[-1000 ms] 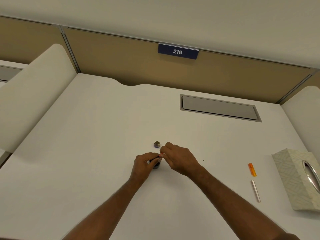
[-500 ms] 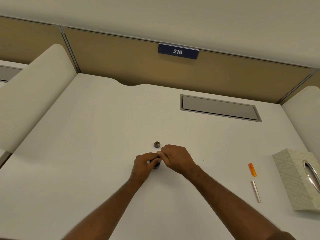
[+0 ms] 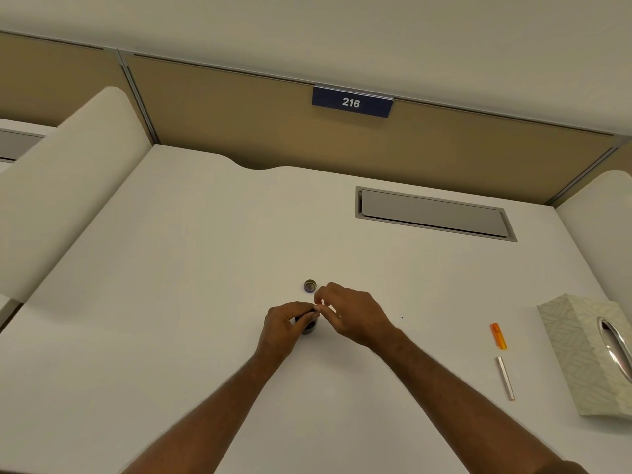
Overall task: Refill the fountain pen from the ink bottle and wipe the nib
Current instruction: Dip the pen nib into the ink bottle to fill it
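Gripping the small dark ink bottle (image 3: 309, 327) from its left side, the left hand (image 3: 284, 331) had its fingers and thumb curled round the glass, which stood upright on the white desk (image 3: 171, 302). The right hand (image 3: 352, 314) met it from the other side, thumb and forefinger pinching something small and pale-tipped right above the bottle's mouth; it was too small and too covered to say whether that was the pen's nib section, and the other fingers of that hand arched loosely above. Just beyond the right hand's fingertips the bottle's cap (image 3: 310, 286) lay apart from the bottle, open side up. Well off to the right of the right forearm lay an orange pen part (image 3: 498, 335), and nearer the person than that, a slim silver pen barrel (image 3: 505, 378), the two close together but not touching. Farther right again sat a patterned tissue box (image 3: 581, 354) at the desk's edge. Far beyond both hands a grey cable hatch (image 3: 434, 213) was set flush in the desk, and above it a blue plate reading 216 (image 3: 352, 103) hung on the tan partition
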`<state>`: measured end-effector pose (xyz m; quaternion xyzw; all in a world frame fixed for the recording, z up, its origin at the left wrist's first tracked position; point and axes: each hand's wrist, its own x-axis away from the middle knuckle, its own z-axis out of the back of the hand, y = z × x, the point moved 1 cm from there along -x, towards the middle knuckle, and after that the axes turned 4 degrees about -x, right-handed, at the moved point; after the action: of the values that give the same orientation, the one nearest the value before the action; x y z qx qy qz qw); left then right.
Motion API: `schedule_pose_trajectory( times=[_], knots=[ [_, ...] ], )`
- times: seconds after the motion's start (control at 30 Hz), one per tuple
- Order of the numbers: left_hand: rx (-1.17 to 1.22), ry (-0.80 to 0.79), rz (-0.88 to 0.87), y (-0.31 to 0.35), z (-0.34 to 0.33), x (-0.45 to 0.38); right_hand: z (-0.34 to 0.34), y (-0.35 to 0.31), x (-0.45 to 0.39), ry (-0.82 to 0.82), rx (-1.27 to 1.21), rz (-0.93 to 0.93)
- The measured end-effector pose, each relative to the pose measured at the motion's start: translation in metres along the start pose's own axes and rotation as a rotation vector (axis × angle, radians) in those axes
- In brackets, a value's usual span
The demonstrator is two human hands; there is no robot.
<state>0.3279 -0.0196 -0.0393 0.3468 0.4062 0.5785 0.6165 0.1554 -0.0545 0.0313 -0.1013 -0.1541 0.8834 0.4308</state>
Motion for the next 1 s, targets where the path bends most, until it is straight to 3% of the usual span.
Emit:
schedule_pose_trajectory(
  times=[0.6, 1.0],
  knots=[
    [-0.004, 0.003, -0.012, 0.001, -0.001, 0.0, -0.004, -0.009, -0.005, 0.036, 0.139, 0.033],
    [0.05, -0.008, 0.022, 0.003, 0.0, 0.003, 0.0, -0.013, -0.001, 0.027, 0.044, -0.059]
  ],
)
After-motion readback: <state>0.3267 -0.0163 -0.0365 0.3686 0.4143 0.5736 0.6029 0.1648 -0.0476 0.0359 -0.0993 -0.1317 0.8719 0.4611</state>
